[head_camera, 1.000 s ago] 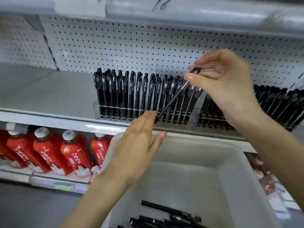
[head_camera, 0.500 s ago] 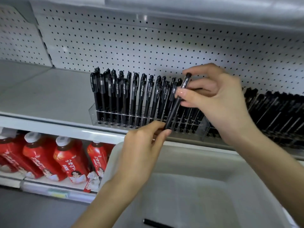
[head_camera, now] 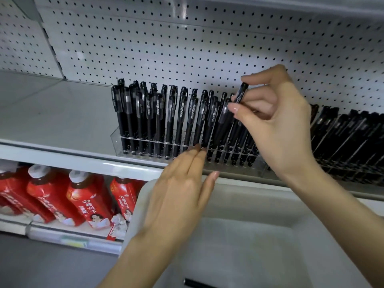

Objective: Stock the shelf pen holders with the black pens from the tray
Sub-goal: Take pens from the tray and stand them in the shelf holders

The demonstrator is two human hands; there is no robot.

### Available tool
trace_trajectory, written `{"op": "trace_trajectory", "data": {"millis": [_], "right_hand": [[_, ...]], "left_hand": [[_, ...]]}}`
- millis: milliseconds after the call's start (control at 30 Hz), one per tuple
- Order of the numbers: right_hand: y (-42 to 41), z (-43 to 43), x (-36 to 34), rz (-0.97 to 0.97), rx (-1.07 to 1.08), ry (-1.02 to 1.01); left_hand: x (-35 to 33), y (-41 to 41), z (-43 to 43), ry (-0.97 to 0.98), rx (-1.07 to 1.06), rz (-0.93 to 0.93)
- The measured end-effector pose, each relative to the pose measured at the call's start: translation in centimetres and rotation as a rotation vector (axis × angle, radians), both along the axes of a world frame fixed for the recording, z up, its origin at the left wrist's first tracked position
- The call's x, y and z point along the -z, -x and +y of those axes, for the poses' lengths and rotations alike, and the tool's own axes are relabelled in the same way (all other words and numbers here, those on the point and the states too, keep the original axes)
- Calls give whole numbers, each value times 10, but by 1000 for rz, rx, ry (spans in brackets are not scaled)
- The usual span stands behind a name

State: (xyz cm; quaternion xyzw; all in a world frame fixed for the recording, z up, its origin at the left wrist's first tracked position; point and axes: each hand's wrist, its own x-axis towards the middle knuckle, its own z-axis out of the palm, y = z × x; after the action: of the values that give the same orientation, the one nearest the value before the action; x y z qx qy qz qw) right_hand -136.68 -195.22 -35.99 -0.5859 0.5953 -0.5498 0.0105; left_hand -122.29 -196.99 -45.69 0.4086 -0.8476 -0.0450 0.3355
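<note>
**Black pen (head_camera: pixel 241 94) going into the clear holder, right end of the row**

Head view. The step in hand looks like seating one pen. The right hand (head_camera: pixel 276 125), at about 2 o'clock from the middle of the frame, pinches the pen near its cap between thumb and forefinger. Its other fingers are curled loosely behind. The pen leans with its top toward 1 o'clock. Its lower end is hidden behind the standing pens (head_camera: pixel 158 121) and the hand, so I cannot tell whether the tip has found a slot.

The clear holder (head_camera: pixel 116 145) stands on the shelf (head_camera: pixel 52 113) at the centre, already nearly full, with the pegboard (head_camera: pixel 187 48) behind it.

The left hand (head_camera: pixel 182 188) reaches up from 6 o'clock, palm down. Its fingers are straight and pressed together and the thumb is set apart toward 4 o'clock. The fingertips (head_camera: pixel 197 149) touch the holder's front at the foot of the row and seem to steady it. They hold nothing.

The next move probably calls for a straight push down the pen's own axis into a free slot, without knocking the leaning neighbours, and then a release.

The grey tray (head_camera: pixel 249 204) fills 5 o'clock, with one loose pen (head_camera: pixel 195 283) showing at its bottom edge, so more restocking likely remains. A second holder (head_camera: pixel 342 142) of dark pens sits at 3 o'clock and red bottles (head_camera: pixel 83 200) at 8 o'clock.
</note>
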Motion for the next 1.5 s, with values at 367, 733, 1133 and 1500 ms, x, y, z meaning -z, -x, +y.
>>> {"op": "trace_trajectory", "data": {"millis": [367,733,1133,1500], "right_hand": [[0,-8,8,216,124,-102],[3,-11,-5,221,91,-239],[3,-6,-2,322,128,-230],[3,94,49,111,-105,-525]], "left_hand": [[2,2,-1,-2,19,-59],[1,2,-1,-38,44,-37],[-8,-1,1,-55,53,-95],[-16,-73,80,-341,73,-70]]}}
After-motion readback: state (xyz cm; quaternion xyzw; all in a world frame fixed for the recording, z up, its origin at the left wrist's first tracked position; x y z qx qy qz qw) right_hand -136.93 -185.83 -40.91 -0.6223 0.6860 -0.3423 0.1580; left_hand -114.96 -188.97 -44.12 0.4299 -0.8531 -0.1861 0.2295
